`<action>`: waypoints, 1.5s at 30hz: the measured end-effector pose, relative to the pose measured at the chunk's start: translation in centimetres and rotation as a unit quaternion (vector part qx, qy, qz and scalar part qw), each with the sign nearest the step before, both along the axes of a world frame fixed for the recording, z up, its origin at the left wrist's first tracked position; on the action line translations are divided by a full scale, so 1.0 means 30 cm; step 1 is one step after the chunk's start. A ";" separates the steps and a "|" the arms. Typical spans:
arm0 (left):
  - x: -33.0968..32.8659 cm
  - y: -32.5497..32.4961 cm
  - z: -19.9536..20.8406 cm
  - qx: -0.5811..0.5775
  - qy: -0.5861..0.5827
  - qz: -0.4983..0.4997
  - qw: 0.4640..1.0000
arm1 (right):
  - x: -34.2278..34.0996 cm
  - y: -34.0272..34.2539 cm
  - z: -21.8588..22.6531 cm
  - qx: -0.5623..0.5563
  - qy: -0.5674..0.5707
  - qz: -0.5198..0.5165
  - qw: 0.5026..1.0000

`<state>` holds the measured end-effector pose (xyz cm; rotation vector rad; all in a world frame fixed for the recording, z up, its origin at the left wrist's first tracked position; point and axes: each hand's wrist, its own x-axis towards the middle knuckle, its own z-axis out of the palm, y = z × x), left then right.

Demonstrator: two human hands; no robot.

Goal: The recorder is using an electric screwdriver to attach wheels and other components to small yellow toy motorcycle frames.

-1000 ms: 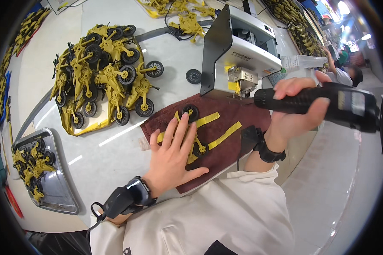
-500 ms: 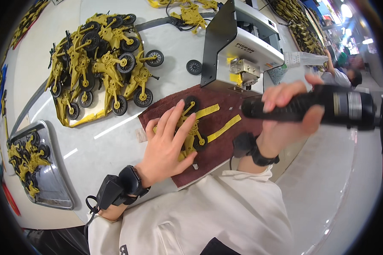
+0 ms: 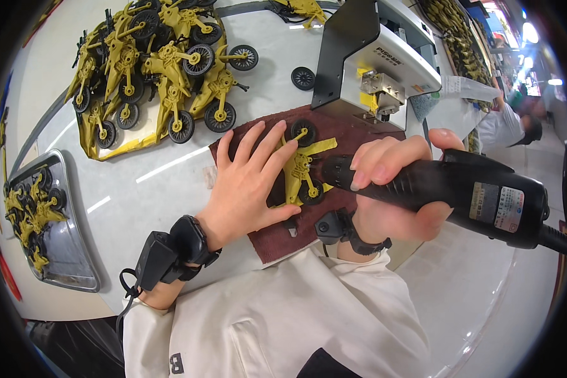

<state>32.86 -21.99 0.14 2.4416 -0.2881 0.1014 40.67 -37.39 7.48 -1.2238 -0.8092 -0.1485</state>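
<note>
Yellow plastic toy motorcycle with black wheels (image 3: pixel 301 170) lies on dark red cloth mat (image 3: pixel 359 135) on white desk (image 3: pixel 170 183), long axis front-to-back. Left hand (image 3: pixel 249 183) flat, fingers spread, pinning its left side. Right hand (image 3: pixel 390 189) clamped on black electric screwdriver (image 3: pixel 460 192), tip touching frame from right.

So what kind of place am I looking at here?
Probably a toy assembly workshop: a pile of yellow toy bikes on the bench, a benchtop machine, and a power driver in the right hand over one bike.

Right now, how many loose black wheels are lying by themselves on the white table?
1: the loose black wheel lies alone on the white table, left of the grey machine. Others may hide in the toy pile.
</note>
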 end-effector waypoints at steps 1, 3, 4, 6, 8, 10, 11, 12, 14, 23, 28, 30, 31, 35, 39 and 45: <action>0.000 0.001 -0.005 -0.002 0.001 0.001 1.000 | -0.001 0.002 -0.003 -0.021 0.005 -0.023 0.999; 0.000 0.002 -0.013 -0.018 -0.006 0.004 1.000 | -0.007 0.015 -0.011 -0.068 0.027 -0.070 0.995; 0.001 0.002 -0.015 -0.020 -0.005 0.005 1.000 | -0.011 0.027 -0.017 -0.092 0.043 -0.094 0.990; 0.002 0.002 -0.017 -0.021 -0.011 0.004 1.000 | 0.002 0.038 -0.027 -0.077 0.083 -0.072 0.991; 0.000 0.005 -0.017 -0.023 -0.007 0.007 1.000 | 0.008 0.047 -0.030 -0.077 0.089 -0.071 0.991; 0.004 0.007 -0.017 -0.024 -0.005 0.009 1.000 | 0.007 0.051 -0.033 -0.072 0.094 -0.069 0.991; 0.007 0.007 -0.018 -0.020 -0.010 0.009 1.000 | 0.009 0.050 -0.039 -0.075 0.078 -0.062 0.992; 0.010 0.005 -0.018 -0.016 -0.015 0.007 1.000 | 0.010 0.045 -0.046 -0.077 0.062 -0.058 0.993; 0.015 0.005 -0.016 -0.017 -0.012 0.004 1.000 | 0.017 0.041 -0.053 -0.061 0.048 -0.033 0.996; 0.018 0.012 -0.017 -0.035 -0.013 0.011 0.999 | 0.057 -0.024 0.016 -0.016 -0.045 -0.058 0.997; 0.014 0.009 -0.028 -0.046 -0.030 0.009 0.998 | 0.161 -0.060 0.158 0.002 -0.058 -0.319 0.946; 0.014 0.008 -0.027 -0.047 -0.032 0.008 0.998 | 0.203 -0.054 0.167 0.001 -0.074 -0.332 0.940; 0.014 0.008 -0.027 -0.048 -0.033 0.008 0.998 | 0.222 -0.052 0.165 -0.013 -0.074 -0.337 0.939; 0.011 0.008 -0.026 -0.055 -0.043 0.005 0.998 | 0.244 -0.020 0.135 -0.007 -0.035 -0.289 0.957; 0.011 0.012 -0.026 -0.047 -0.052 0.004 0.998 | 0.168 -0.016 0.138 -0.020 0.004 -0.206 0.978; 0.010 0.013 -0.027 -0.066 -0.029 0.015 0.997 | -0.010 0.009 0.043 0.036 -0.008 0.053 0.998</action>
